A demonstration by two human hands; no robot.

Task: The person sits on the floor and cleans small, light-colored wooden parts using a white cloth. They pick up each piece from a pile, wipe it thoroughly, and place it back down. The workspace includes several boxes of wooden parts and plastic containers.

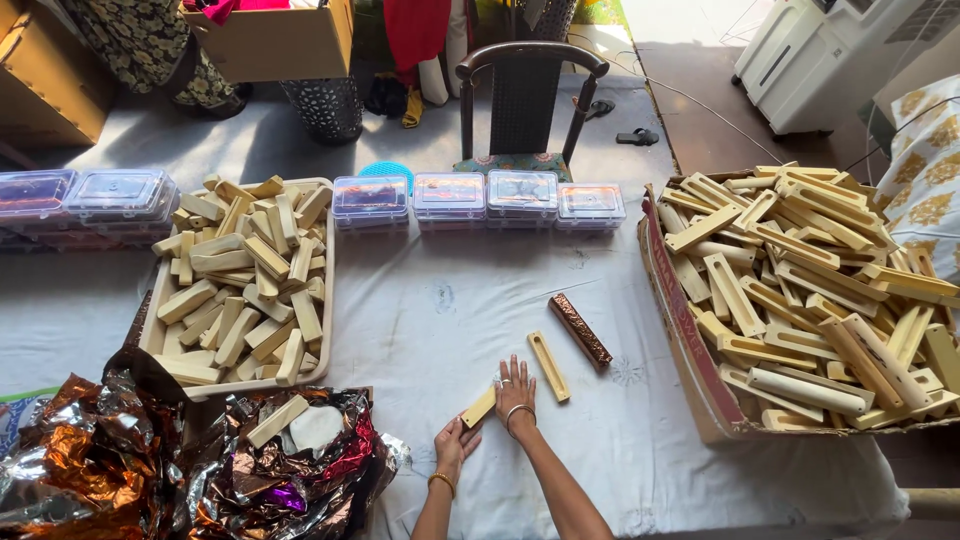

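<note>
Wood block (pixel 479 408) lies pinched in my left grip (pixel 455 440); my right grip (pixel 515 388) presses flat and open just beside it, on the desk (pixel 440 300).

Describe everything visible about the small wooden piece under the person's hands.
The wooden piece is a short, pale, unfinished-looking block, flat and oblong. It lies on the white cloth near the front edge, angled diagonally. The right hand presses flat over its upper end and the left hand touches its lower end, so only its middle shows. A similar slotted piece lies just right of it, apart from it.
</note>
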